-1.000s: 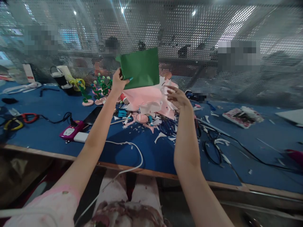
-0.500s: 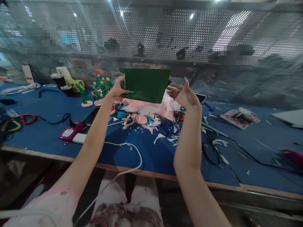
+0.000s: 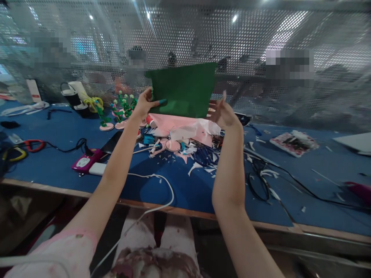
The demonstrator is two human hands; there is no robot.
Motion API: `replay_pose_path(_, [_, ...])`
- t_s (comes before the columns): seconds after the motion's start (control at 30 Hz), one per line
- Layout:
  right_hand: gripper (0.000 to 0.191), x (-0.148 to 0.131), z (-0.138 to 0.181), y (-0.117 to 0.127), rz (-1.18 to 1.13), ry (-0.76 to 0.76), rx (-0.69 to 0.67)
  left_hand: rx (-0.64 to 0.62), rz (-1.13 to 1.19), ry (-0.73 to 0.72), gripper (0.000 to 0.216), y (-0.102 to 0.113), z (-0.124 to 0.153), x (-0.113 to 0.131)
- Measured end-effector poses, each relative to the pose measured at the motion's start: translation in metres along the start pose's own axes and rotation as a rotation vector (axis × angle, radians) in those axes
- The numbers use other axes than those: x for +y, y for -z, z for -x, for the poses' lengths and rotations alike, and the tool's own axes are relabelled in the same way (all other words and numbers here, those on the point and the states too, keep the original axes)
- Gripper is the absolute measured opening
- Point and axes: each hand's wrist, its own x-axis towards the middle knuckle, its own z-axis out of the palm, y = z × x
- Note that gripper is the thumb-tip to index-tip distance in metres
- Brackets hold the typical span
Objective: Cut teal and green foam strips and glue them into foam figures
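My left hand (image 3: 145, 103) pinches the left edge of a dark green sheet (image 3: 184, 90), its thumb lying on the near face. The sheet is held up above the worktable, tilted so that its right side sits higher. Beside its lower right corner is my right hand (image 3: 224, 112), fingers apart and thumb raised; whether its fingertips touch the sheet I cannot tell. Below the sheet lie pink sheets (image 3: 189, 129) on a heap of paper scraps (image 3: 174, 146). Several small green flower models (image 3: 124, 106) on pink round bases stand left of my left hand.
A purple power bank (image 3: 87, 160) with a white cable (image 3: 165, 183) lies at the front left. Scissors with red and yellow handles (image 3: 34, 145) are farther left. Black cords (image 3: 259, 181) run across the right side. A perforated metal screen (image 3: 185, 42) borders the back of the table.
The green sheet has risen, and its right side has tilted upward. My left hand has moved up slightly with it. My right hand stays beside the sheet's right edge, fingers apart.
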Motion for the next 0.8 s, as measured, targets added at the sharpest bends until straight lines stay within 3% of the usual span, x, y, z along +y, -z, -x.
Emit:
replay_pose_path(0.13, [0.033, 0.002, -0.008, 0.010, -0.119, 0.035, 0.199, 0.107, -0.073, 0.013, 0.061, 0.012, -0.007, -0.001])
replay_pose_path(0.27, [0.009, 0.002, -0.005, 0.018, -0.191, 0.057, 0.117, 0.139, -0.261, 0.021, 0.051, 0.030, -0.009, 0.002])
replay_pose_path(0.43, [0.016, -0.002, 0.003, 0.018, -0.258, 0.028, 0.098, 0.163, -0.384, 0.008, 0.046, 0.034, -0.011, 0.008])
replay_pose_path(0.63, [0.024, -0.001, -0.001, 0.013, -0.212, 0.067, 0.078, 0.089, -0.166, 0.026, 0.053, 0.022, -0.007, 0.018])
replay_pose_path(0.8, [0.016, -0.003, 0.002, 0.005, -0.183, 0.045, 0.112, 0.039, -0.047, 0.074, 0.055, 0.017, -0.004, 0.020])
